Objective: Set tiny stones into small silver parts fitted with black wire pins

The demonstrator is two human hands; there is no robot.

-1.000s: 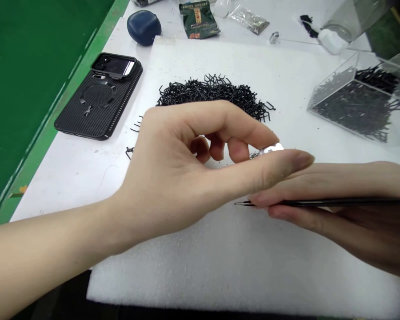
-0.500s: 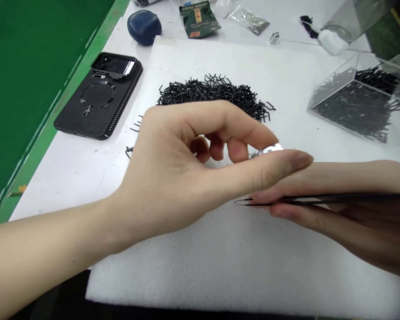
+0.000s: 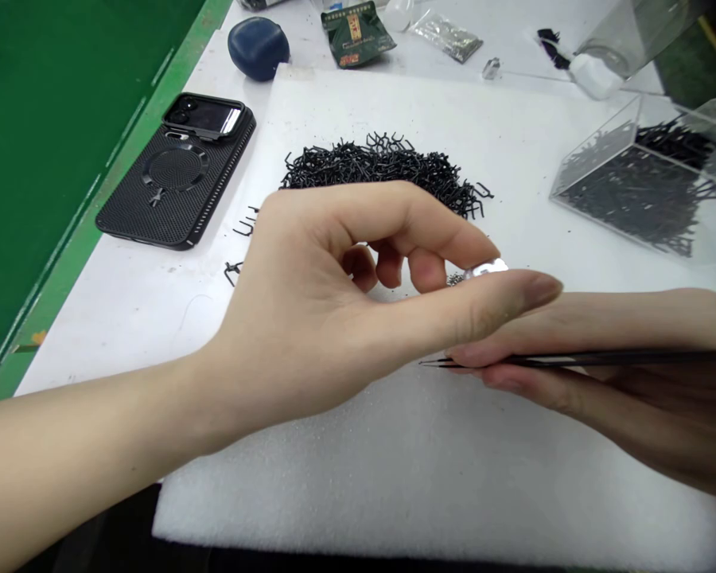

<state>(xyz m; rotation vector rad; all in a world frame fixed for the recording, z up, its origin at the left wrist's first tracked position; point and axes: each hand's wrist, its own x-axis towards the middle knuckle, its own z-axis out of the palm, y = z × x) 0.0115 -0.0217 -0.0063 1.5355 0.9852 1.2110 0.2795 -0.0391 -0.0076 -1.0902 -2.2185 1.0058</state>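
Note:
Between the thumb and index finger of my left hand (image 3: 334,294) is a small shiny silver metal piece (image 3: 488,267), mostly hidden by the thumb. My right hand (image 3: 549,382) is closed around black tweezers (image 3: 602,359), whose thin tips point left and lie slightly apart, just below my left thumb. Whether the tips hold anything is too small to tell. Beyond my left hand lies a heap of bent black wire pieces (image 3: 375,165), partly covered by the hand. A few tiny dark bits (image 3: 454,279) show behind the silver piece.
White foam sheet (image 3: 394,477) covers the work surface. A black-cased phone (image 3: 176,175) lies at left. A clear box of black pieces (image 3: 632,187) stands at right. Farther back are a dark blue rounded object (image 3: 258,49), a green packet (image 3: 358,36), a clear bag (image 3: 447,36) and a small silver part (image 3: 491,68).
Almost nothing differs. Both hands keep their holds, with only a very slight shift of the left thumb and the tweezers.

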